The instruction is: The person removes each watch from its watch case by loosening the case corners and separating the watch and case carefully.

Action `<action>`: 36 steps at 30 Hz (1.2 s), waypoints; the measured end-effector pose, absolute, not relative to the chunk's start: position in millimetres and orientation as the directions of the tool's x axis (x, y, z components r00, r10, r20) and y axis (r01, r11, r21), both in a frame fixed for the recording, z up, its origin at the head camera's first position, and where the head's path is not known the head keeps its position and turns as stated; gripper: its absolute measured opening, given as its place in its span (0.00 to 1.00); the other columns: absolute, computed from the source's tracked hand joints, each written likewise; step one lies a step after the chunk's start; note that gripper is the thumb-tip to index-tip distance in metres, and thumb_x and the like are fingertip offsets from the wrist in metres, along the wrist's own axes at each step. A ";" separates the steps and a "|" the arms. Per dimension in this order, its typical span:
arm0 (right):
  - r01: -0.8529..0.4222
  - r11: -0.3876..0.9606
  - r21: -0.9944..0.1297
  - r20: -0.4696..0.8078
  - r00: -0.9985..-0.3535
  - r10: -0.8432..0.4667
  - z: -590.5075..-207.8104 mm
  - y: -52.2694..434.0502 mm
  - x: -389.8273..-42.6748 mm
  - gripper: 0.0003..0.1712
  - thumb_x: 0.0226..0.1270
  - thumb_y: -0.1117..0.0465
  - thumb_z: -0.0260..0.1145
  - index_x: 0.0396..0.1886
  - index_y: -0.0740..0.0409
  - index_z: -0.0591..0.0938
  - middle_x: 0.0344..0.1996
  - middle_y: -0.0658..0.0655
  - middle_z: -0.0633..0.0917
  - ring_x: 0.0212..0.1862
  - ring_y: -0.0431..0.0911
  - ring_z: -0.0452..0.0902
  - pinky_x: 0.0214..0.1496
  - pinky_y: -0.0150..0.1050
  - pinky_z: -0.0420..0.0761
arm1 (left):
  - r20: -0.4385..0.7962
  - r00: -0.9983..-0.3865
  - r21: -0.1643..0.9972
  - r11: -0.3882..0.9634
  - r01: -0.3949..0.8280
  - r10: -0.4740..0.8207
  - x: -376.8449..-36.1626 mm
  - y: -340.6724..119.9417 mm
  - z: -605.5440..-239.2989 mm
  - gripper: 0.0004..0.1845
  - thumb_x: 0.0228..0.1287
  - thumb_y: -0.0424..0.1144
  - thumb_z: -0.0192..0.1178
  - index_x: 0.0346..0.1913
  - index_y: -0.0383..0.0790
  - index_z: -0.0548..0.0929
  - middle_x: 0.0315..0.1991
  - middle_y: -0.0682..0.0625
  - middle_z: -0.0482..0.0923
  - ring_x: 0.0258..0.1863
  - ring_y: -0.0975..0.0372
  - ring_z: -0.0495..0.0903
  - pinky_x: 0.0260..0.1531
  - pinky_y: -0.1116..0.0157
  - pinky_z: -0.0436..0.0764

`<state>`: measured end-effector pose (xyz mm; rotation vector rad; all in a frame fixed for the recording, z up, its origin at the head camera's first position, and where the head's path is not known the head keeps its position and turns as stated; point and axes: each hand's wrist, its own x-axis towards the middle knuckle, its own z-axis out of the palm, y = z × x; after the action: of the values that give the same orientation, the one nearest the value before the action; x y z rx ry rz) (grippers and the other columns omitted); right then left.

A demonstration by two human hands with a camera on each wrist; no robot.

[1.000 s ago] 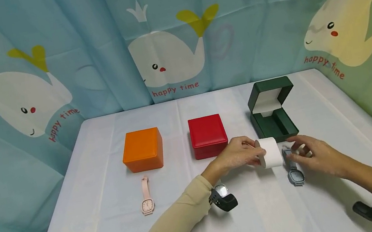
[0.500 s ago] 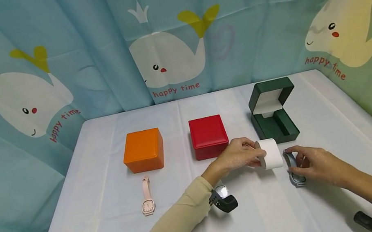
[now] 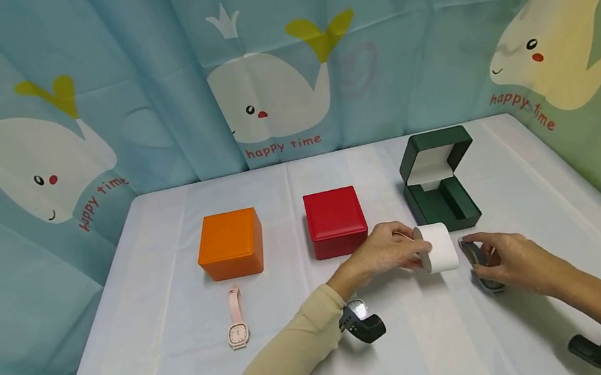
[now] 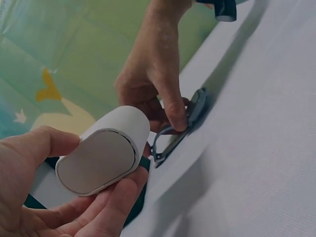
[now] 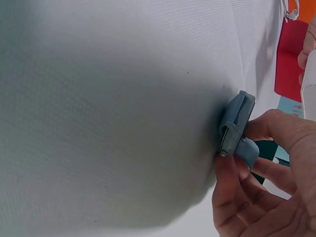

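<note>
My left hand (image 3: 387, 252) grips a white oval watch cushion (image 3: 438, 247) just above the table, in front of the open green box (image 3: 440, 190). In the left wrist view the cushion (image 4: 103, 153) sits between my thumb and fingers. Right beside it, my right hand (image 3: 509, 258) pinches a grey-blue wristwatch (image 3: 478, 260) and holds it tipped on its edge against the white cloth. The watch (image 5: 237, 126) stands edge-up between my fingertips in the right wrist view, and the left wrist view also shows the watch (image 4: 190, 116) under my right hand (image 4: 153, 74).
A shut red box (image 3: 336, 220) and a shut orange box (image 3: 230, 243) stand left of the green one. A pink watch (image 3: 236, 319) lies in front of the orange box. A black strapped device (image 3: 362, 322) sits by my left wrist. Whale-print curtains surround the table (image 3: 176, 370).
My right hand moved from hovering open over the flat-lying grey-blue watch to pinching it and tipping it up on its edge. The left hand and cushion have stayed put.
</note>
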<state>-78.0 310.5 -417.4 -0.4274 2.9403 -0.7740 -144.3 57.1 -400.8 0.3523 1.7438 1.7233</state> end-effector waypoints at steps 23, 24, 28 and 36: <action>-0.267 0.833 -0.484 0.189 -0.962 -0.198 -399.7 312.9 -82.2 0.17 0.70 0.65 0.65 0.55 0.68 0.82 0.40 0.58 0.83 0.38 0.52 0.79 0.31 0.42 0.78 | -0.232 -0.789 0.972 0.100 -0.213 0.568 -147.1 72.2 -398.2 0.11 0.65 0.31 0.68 0.45 0.31 0.78 0.34 0.47 0.85 0.32 0.55 0.87 0.40 0.61 0.86; -0.265 0.828 -0.494 0.197 -0.962 -0.191 -397.6 312.8 -83.2 0.16 0.73 0.64 0.63 0.55 0.68 0.82 0.42 0.60 0.83 0.40 0.54 0.80 0.33 0.43 0.78 | -0.229 -0.790 0.972 0.094 -0.214 0.569 -147.5 73.9 -397.7 0.12 0.65 0.30 0.68 0.46 0.30 0.78 0.33 0.47 0.85 0.32 0.55 0.87 0.40 0.61 0.86; -0.241 0.786 -0.569 0.152 -0.970 -0.187 -392.3 312.3 -87.9 0.18 0.80 0.59 0.57 0.60 0.67 0.79 0.52 0.65 0.82 0.48 0.59 0.79 0.37 0.43 0.81 | -0.228 -0.793 0.972 0.087 -0.217 0.565 -148.8 78.5 -395.8 0.12 0.65 0.29 0.68 0.47 0.30 0.78 0.34 0.48 0.84 0.32 0.56 0.87 0.41 0.61 0.86; -0.301 0.495 -0.815 0.143 -0.932 -0.333 -391.3 311.4 -95.5 0.23 0.81 0.69 0.52 0.70 0.74 0.68 0.62 0.72 0.74 0.52 0.34 0.77 0.47 0.32 0.82 | -0.211 -0.788 0.977 0.097 -0.190 0.578 -150.9 84.2 -394.8 0.14 0.66 0.31 0.68 0.50 0.29 0.78 0.34 0.48 0.85 0.34 0.57 0.87 0.41 0.61 0.86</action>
<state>-95.5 311.4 -391.3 -0.5701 2.6871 -1.4541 -150.9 84.2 -394.8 0.3795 1.8131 1.7492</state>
